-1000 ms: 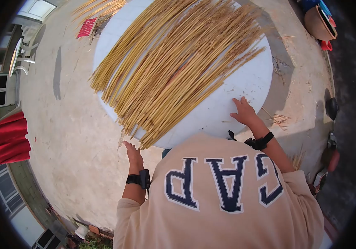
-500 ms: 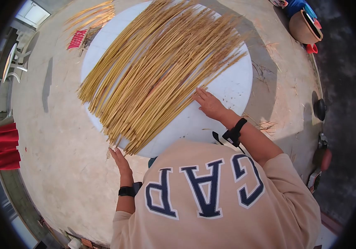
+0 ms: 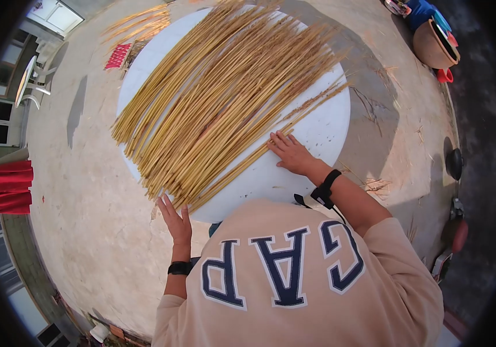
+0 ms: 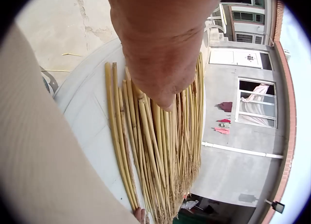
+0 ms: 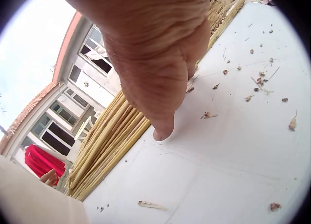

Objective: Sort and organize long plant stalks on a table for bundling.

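Observation:
A broad layer of dry sorghum stalks (image 3: pixel 219 110) with brown brushy heads lies slantwise across a round white table (image 3: pixel 323 115). Along its near side, a few stalks (image 4: pixel 116 136) lie slightly apart from the rest. My right hand (image 3: pixel 294 155) rests its extended fingertips on these near stalks, about midway along them; in the right wrist view its thumb points down at the tabletop. At the cut ends, by the table's left edge, my left hand (image 3: pixel 176 222) is held with fingers extended and thumb spread, its fingertips right at the stalk ends.
Small seed husks and bits of straw (image 5: pixel 209 115) are scattered over the tabletop. Beyond the table, more stalks (image 3: pixel 138 22) lie near a red-topped stool (image 3: pixel 118 56). A large clay pot (image 3: pixel 433 46) stands at the far right, a red cloth (image 3: pixel 8 186) hangs at left.
My right hand has moved left from the bare tabletop onto the near stalks. A few of them now lie apart from the layer, toward me. My left hand has come closer to the cut ends.

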A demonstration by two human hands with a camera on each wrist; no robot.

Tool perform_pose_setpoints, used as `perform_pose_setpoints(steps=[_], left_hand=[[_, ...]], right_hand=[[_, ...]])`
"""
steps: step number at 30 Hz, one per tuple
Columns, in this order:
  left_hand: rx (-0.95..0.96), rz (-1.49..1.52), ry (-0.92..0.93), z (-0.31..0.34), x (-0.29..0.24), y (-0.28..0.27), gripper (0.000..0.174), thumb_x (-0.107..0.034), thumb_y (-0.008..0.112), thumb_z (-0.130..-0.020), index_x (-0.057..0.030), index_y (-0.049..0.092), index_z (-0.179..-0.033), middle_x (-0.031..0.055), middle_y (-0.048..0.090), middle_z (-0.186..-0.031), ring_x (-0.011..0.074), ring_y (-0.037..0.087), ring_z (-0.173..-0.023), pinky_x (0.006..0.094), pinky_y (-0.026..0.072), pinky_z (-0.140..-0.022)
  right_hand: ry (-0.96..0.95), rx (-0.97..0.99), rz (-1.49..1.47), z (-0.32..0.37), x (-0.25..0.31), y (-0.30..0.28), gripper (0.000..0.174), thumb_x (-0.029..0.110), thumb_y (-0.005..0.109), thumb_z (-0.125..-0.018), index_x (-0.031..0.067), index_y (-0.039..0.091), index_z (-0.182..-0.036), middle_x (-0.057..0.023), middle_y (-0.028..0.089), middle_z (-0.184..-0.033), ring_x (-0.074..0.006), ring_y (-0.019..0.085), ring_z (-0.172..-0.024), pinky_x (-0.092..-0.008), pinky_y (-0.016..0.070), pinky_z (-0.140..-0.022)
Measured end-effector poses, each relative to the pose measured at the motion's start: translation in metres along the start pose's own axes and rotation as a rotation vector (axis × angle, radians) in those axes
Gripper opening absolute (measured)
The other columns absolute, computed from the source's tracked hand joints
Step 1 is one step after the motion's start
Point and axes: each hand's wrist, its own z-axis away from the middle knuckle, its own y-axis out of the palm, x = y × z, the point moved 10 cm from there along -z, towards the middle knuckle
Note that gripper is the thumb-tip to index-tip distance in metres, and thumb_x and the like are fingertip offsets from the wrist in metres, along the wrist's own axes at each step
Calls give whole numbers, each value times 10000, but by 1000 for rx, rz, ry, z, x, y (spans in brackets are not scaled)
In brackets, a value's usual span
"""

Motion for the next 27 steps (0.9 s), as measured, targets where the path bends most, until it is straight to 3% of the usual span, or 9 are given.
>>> perform_pose_setpoints(steps=[1,4,6,11,16,19,23,26,27], left_hand=[[81,-99,126,3,-26,7,611,-210,514,-859,-10,202,-1345,268,145,-1381,417,154,-1277,432,192,-1030],[167,-66,122,19,-51,9,621,-154,552,-823,-17,232,-1337,272,165,-1374,422,183,-1265,428,211,-1024],[166,-19,49,42,-36,9,603,-136,557,-814,-28,259,-1328,265,225,-1352,405,241,-1246,415,256,-1005],[435,-37,-153,123,14,26,474,-111,586,-784,-23,424,-1220,219,443,-1201,359,412,-1135,385,357,-936],[380,95,-352,116,7,15,444,-97,612,-764,-20,471,-1178,190,503,-1142,320,477,-1080,369,387,-908],[429,101,-171,74,-30,28,499,-97,611,-760,-36,433,-1222,199,479,-1179,335,452,-1108,364,380,-919],[414,-49,176,16,-99,62,682,-105,652,-718,-54,317,-1309,235,295,-1330,383,290,-1227,404,292,-995],[411,-126,402,-6,-130,100,714,-155,660,-706,-41,301,-1313,246,237,-1355,397,251,-1245,425,266,-1008],[403,-106,386,-12,-127,111,714,-155,660,-706,-41,301,-1313,246,237,-1355,397,251,-1245,425,266,-1008]], right_hand=[[-2,-19,-34,-1,-3,-1,687,267,606,-771,83,268,-1339,-162,180,-1414,-297,150,-1316,-442,192,-1046],[-15,-58,-102,-1,-8,-9,711,256,629,-750,74,270,-1335,-171,180,-1411,-310,149,-1314,-440,195,-1044],[-29,-75,-131,2,-11,-12,726,251,642,-738,69,269,-1334,-176,178,-1410,-317,148,-1314,-441,195,-1044],[-62,-38,-62,3,-16,-3,791,271,678,-699,59,260,-1336,-195,166,-1408,-330,147,-1312,-454,206,-1036],[-51,36,-20,-10,-14,-1,824,278,698,-676,47,257,-1333,-201,173,-1403,-331,146,-1312,-472,210,-1030],[-39,64,6,-13,-13,-3,841,273,710,-663,35,254,-1329,-202,173,-1402,-333,146,-1312,-482,217,-1024],[-31,86,21,-13,-13,-5,861,272,722,-650,29,251,-1328,-211,168,-1400,-336,151,-1311,-486,228,-1019],[-39,58,44,-11,-9,-7,878,277,723,-647,23,238,-1333,-220,167,-1396,-345,154,-1308,-489,227,-1019],[-49,75,62,-11,-8,-5,878,277,723,-647,23,238,-1333,-220,167,-1396,-345,154,-1308,-489,227,-1019]])
